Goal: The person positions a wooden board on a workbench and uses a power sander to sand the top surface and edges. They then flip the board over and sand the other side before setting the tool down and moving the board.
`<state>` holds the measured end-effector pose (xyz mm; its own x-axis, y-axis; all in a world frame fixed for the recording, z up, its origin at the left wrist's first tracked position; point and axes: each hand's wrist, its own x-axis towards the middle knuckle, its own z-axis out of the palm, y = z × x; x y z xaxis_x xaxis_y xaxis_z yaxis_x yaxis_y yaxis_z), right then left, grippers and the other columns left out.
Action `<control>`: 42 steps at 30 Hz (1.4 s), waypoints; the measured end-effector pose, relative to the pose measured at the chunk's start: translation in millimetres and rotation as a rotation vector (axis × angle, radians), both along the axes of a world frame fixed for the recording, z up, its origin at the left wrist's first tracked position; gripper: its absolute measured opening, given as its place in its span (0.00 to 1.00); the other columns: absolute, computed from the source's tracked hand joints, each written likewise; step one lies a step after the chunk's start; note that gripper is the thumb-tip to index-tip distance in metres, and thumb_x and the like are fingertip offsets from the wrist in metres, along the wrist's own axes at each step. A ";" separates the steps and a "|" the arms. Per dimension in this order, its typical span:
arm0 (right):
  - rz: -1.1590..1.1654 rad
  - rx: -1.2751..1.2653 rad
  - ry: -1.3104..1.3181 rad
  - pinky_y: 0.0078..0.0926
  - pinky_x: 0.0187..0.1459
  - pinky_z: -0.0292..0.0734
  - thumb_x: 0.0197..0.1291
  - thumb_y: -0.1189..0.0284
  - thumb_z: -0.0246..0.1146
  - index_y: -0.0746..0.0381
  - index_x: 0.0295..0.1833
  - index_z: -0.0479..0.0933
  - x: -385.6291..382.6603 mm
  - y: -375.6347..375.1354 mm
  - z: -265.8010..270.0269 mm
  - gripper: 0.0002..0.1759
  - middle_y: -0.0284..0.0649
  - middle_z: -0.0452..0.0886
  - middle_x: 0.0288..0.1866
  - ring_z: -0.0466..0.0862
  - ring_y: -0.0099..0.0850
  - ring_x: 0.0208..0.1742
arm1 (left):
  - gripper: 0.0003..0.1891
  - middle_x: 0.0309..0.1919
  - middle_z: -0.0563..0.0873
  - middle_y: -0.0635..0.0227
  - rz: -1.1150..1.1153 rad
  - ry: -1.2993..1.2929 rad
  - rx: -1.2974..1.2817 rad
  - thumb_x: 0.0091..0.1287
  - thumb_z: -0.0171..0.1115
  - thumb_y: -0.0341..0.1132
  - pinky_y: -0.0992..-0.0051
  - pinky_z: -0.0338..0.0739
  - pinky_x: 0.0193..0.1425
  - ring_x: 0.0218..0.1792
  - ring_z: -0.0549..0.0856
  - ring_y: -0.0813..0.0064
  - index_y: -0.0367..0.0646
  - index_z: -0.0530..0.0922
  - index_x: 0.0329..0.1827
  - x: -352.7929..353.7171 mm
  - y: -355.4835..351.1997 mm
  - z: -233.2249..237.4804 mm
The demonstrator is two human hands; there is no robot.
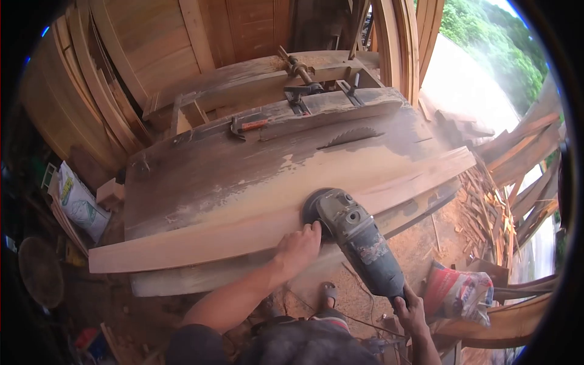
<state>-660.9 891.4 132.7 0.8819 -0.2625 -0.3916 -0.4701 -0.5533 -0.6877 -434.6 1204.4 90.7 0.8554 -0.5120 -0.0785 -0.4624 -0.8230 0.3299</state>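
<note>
Heavy, rigid grinder point(359, 237), disc down on plank point(201, 240) across worktop point(201, 176): right hand point(410, 313) clenched around tail, left hand point(298, 246) against head, grasp unclear; likely vibrates, so hold at both ends.

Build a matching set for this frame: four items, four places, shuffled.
Items
1. angle grinder
2. saw blade
3. white sack
4. left hand

Places
A. poking up through the table
B. on the ground, left of the table
C. on the curved plank, beside the grinder's disc
D. gripped at its rear end by the right hand

Pairs: 1-D, 2-A, 3-B, 4-C
</note>
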 end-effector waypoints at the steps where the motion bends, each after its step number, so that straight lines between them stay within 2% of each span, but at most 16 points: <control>1: -0.017 0.030 -0.089 0.40 0.56 0.84 0.71 0.52 0.64 0.68 0.79 0.72 1.4 -24.8 -8.2 0.40 0.58 0.90 0.46 0.93 0.41 0.51 | 0.09 0.41 0.90 0.52 -0.022 0.008 -0.006 0.77 0.54 0.31 0.54 0.92 0.41 0.39 0.95 0.50 0.36 0.75 0.52 11.1 -28.2 1.9; 2: -0.031 0.023 -0.070 0.37 0.47 0.85 0.73 0.51 0.63 0.70 0.78 0.72 2.5 -51.8 -9.9 0.40 0.49 0.90 0.39 0.89 0.33 0.38 | 0.09 0.41 0.90 0.52 -0.043 0.017 -0.010 0.77 0.53 0.31 0.54 0.92 0.41 0.39 0.95 0.51 0.36 0.75 0.53 21.8 -56.2 2.9; 4: -0.099 0.069 -0.098 0.32 0.39 0.82 0.73 0.51 0.63 0.69 0.78 0.72 14.4 -86.3 1.6 0.39 0.40 0.88 0.36 0.84 0.29 0.32 | 0.09 0.42 0.90 0.51 -0.074 0.025 -0.045 0.76 0.53 0.30 0.55 0.92 0.41 0.39 0.95 0.51 0.35 0.75 0.54 39.2 -112.1 -2.4; 7: -0.081 -0.001 -0.278 0.29 0.44 0.82 0.75 0.53 0.61 0.72 0.78 0.72 22.6 -144.9 -7.3 0.38 0.43 0.89 0.46 0.85 0.28 0.42 | 0.11 0.43 0.90 0.50 -0.104 0.024 -0.114 0.76 0.53 0.31 0.57 0.92 0.41 0.40 0.95 0.51 0.35 0.75 0.56 62.2 -189.8 -5.9; 9: -0.137 0.009 -0.181 0.28 0.45 0.82 0.76 0.51 0.61 0.72 0.78 0.71 11.2 -189.4 -27.3 0.39 0.43 0.88 0.48 0.86 0.28 0.45 | 0.11 0.43 0.90 0.50 -0.138 -0.007 -0.115 0.77 0.54 0.31 0.57 0.92 0.42 0.41 0.95 0.52 0.35 0.75 0.56 71.9 -224.8 -12.1; 13: -0.139 0.060 -0.142 0.24 0.28 0.80 0.77 0.53 0.57 0.62 0.76 0.75 13.5 -184.3 -20.6 0.32 0.35 0.82 0.30 0.83 0.23 0.26 | 0.11 0.44 0.90 0.52 -0.126 0.010 -0.123 0.77 0.54 0.31 0.58 0.92 0.42 0.41 0.95 0.53 0.36 0.75 0.57 71.9 -225.7 -15.1; 14: -0.131 0.053 -0.154 0.24 0.28 0.80 0.77 0.53 0.57 0.62 0.76 0.75 13.8 -177.2 -21.4 0.32 0.35 0.81 0.30 0.82 0.23 0.26 | 0.12 0.44 0.90 0.52 -0.113 0.037 -0.120 0.77 0.54 0.31 0.57 0.92 0.42 0.41 0.95 0.53 0.36 0.75 0.57 69.1 -217.6 -13.5; 20: -0.007 0.105 -0.165 0.25 0.28 0.78 0.75 0.48 0.58 0.66 0.76 0.74 20.0 -93.3 -16.2 0.37 0.34 0.81 0.28 0.82 0.23 0.25 | 0.16 0.43 0.90 0.51 -0.029 0.067 -0.072 0.76 0.54 0.31 0.56 0.92 0.42 0.40 0.95 0.51 0.33 0.75 0.63 40.0 -106.1 -8.2; 21: -0.025 0.098 -0.191 0.25 0.27 0.74 0.75 0.42 0.60 0.71 0.76 0.73 22.8 -67.7 -11.2 0.44 0.32 0.77 0.25 0.78 0.20 0.25 | 0.17 0.43 0.90 0.51 -0.011 0.068 -0.078 0.76 0.54 0.31 0.56 0.92 0.41 0.40 0.95 0.51 0.32 0.74 0.64 33.8 -83.4 -7.6; 28: 0.147 0.119 -0.136 0.26 0.29 0.75 0.75 0.45 0.60 0.72 0.75 0.74 23.2 50.3 -7.1 0.42 0.33 0.77 0.25 0.78 0.21 0.26 | 0.22 0.45 0.89 0.50 0.121 0.071 -0.049 0.75 0.55 0.31 0.56 0.92 0.40 0.37 0.94 0.51 0.28 0.75 0.69 -23.5 73.1 -6.3; 33: 0.307 0.069 -0.092 0.29 0.31 0.78 0.74 0.42 0.60 0.72 0.70 0.76 25.2 135.3 -13.5 0.42 0.36 0.80 0.28 0.81 0.24 0.28 | 0.22 0.40 0.90 0.51 0.272 0.040 -0.019 0.73 0.62 0.36 0.55 0.91 0.40 0.37 0.94 0.48 0.29 0.77 0.64 -66.0 186.6 -8.5; 36: 0.413 0.056 -0.050 0.38 0.50 0.85 0.73 0.48 0.62 0.70 0.80 0.69 33.2 194.4 -10.1 0.43 0.54 0.91 0.41 0.93 0.40 0.46 | 0.22 0.37 0.90 0.48 0.392 0.007 -0.043 0.73 0.66 0.40 0.52 0.90 0.40 0.38 0.93 0.44 0.30 0.77 0.59 -92.6 258.1 -18.5; 38: 0.504 0.037 -0.046 0.42 0.59 0.83 0.73 0.54 0.64 0.66 0.82 0.68 40.3 232.0 -12.6 0.40 0.62 0.91 0.50 0.92 0.53 0.57 | 0.22 0.37 0.90 0.45 0.472 0.033 -0.040 0.74 0.66 0.44 0.48 0.89 0.41 0.38 0.92 0.41 0.31 0.76 0.57 -109.0 303.0 -14.8; 39: 0.551 0.037 -0.075 0.44 0.58 0.84 0.73 0.56 0.65 0.63 0.84 0.67 44.5 256.0 -9.3 0.40 0.62 0.90 0.51 0.91 0.57 0.56 | 0.22 0.37 0.90 0.44 0.506 0.073 -0.017 0.75 0.66 0.45 0.46 0.88 0.41 0.38 0.92 0.39 0.32 0.75 0.56 -116.8 326.0 -6.2; 40: 0.592 0.035 -0.106 0.46 0.58 0.84 0.73 0.58 0.66 0.60 0.85 0.66 48.7 279.3 -5.6 0.39 0.63 0.90 0.51 0.90 0.60 0.56 | 0.27 0.37 0.91 0.46 0.526 0.072 0.028 0.74 0.66 0.43 0.50 0.89 0.41 0.37 0.93 0.45 0.29 0.75 0.65 -124.5 347.6 -0.7; 42: 0.658 -0.005 -0.009 0.50 0.55 0.84 0.72 0.56 0.68 0.55 0.87 0.63 55.6 311.7 -8.5 0.42 0.63 0.89 0.48 0.89 0.63 0.54 | 0.27 0.40 0.91 0.42 0.592 0.080 0.044 0.74 0.67 0.44 0.47 0.88 0.45 0.40 0.92 0.40 0.29 0.74 0.65 -139.2 389.0 -6.2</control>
<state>-605.3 1203.2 124.2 0.8620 0.3309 -0.3840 -0.0270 -0.7265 -0.6866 -573.8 1593.5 84.5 0.9849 0.0553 -0.1643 0.1040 -0.9467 0.3047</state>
